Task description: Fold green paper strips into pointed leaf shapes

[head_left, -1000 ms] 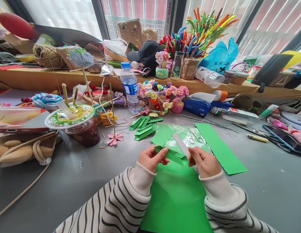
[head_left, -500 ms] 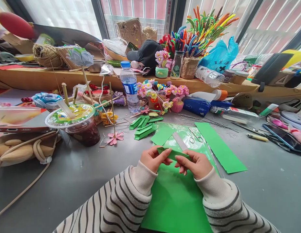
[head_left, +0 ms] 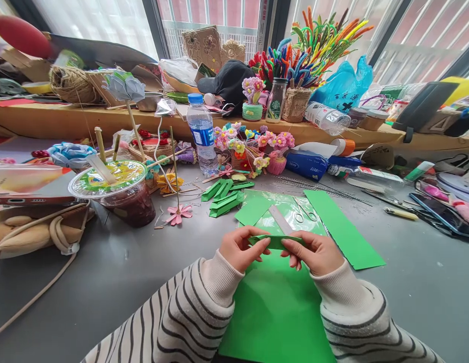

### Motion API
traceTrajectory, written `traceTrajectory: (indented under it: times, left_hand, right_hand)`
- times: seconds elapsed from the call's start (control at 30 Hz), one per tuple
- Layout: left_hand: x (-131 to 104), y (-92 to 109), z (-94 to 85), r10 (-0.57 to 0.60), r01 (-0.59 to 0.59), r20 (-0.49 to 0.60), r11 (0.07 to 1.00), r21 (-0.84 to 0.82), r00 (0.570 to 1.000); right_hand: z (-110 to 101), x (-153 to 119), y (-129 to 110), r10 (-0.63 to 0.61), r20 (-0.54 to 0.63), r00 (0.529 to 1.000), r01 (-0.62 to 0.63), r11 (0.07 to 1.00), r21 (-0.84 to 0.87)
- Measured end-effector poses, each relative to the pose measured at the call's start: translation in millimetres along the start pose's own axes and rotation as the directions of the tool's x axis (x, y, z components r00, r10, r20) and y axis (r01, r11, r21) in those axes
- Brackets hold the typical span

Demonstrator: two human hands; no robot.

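A small folded strip of green paper [head_left: 277, 242] is pinched between my two hands, above a large green sheet [head_left: 276, 317]. My left hand [head_left: 244, 248] grips its left end, thumb in front; my right hand [head_left: 313, 252] grips the right end the same way. The fingers behind the strip are partly hidden. Just beyond my hands lie a pale ruler [head_left: 280, 220], scissors [head_left: 304, 210] and a smaller green piece of paper [head_left: 253, 210]. Several folded green paper pieces [head_left: 225, 196] rest in a group farther back to the left.
To the right lies a long green paper strip [head_left: 344, 232]. A lidded drink cup [head_left: 132, 204] and a pink paper flower [head_left: 179, 215] stand on the left. A water bottle [head_left: 203, 136] and crocheted flowers [head_left: 244, 143] line the back, below a crowded wooden ledge [head_left: 162, 121].
Both hands have shifted slightly right with the folded green strip. The strip, tilted down to the right before, is now nearly level.
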State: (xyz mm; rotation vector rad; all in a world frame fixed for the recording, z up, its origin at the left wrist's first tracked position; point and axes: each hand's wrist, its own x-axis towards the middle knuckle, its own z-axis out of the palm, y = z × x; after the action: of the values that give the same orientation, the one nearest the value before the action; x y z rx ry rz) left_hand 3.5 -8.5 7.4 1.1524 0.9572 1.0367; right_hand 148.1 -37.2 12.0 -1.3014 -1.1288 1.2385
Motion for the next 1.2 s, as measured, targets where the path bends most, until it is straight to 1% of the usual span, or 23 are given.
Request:
traceTrajectory:
  times: [0.07,0.13,0.23,0.33,0.5,0.63,0.8,0.93,1.0,1.13,1.2]
  left_hand:
    - [0,0,-0.5,0.011,-0.012,0.015,0.999,0.038,1.000]
    - [1,0,-1.0,-0.002,0.001,0.038,1.000,0.028,0.999]
    - [1,0,-1.8,-0.053,0.055,0.068,0.998,-0.026,0.996]
    - [1,1,-2.3,-0.100,0.105,0.074,0.992,-0.063,0.992]
    - [1,0,-1.5,-0.118,0.124,0.073,0.989,-0.079,0.990]
    - [0,-1,1.0,-0.109,0.113,0.074,0.992,-0.057,0.991]
    - [0,-2,1.3,-0.117,0.120,0.069,0.992,-0.049,0.991]
    - [2,1,-3.8,-0.151,0.147,0.058,0.987,0.061,0.987]
    - [3,3,-6.7,-0.163,0.154,0.081,0.983,0.102,0.983]
    - [3,6,-10.7,-0.203,0.194,0.156,0.978,0.071,0.967]
    - [4,6,-11.7,-0.212,0.201,0.160,0.976,0.083,0.964]
  right_hand:
    - [-2,0,-1,-0.006,0.010,1.000,0.007,1.000,-0.028]
    - [-3,0,0,-0.008,0.023,1.000,0.009,0.999,-0.051]
    - [-3,2,1,-0.020,0.028,0.999,0.023,0.996,-0.089]
    - [-2,3,1,-0.037,-0.005,0.999,0.036,0.990,-0.136]
    - [1,3,2,-0.021,-0.048,0.999,0.018,0.998,-0.066]
    - [2,2,4,-0.053,-0.077,0.996,0.046,0.995,-0.084]
    - [3,1,5,-0.076,-0.054,0.996,0.071,0.993,-0.089]
    - [3,0,5,-0.062,-0.035,0.997,0.058,0.994,-0.096]
    - [2,0,5,-0.053,-0.031,0.998,0.050,0.994,-0.101]
    - [2,0,4,-0.019,-0.023,1.000,0.017,0.994,-0.106]
    - [2,0,3,-0.005,-0.018,1.000,0.003,0.994,-0.107]
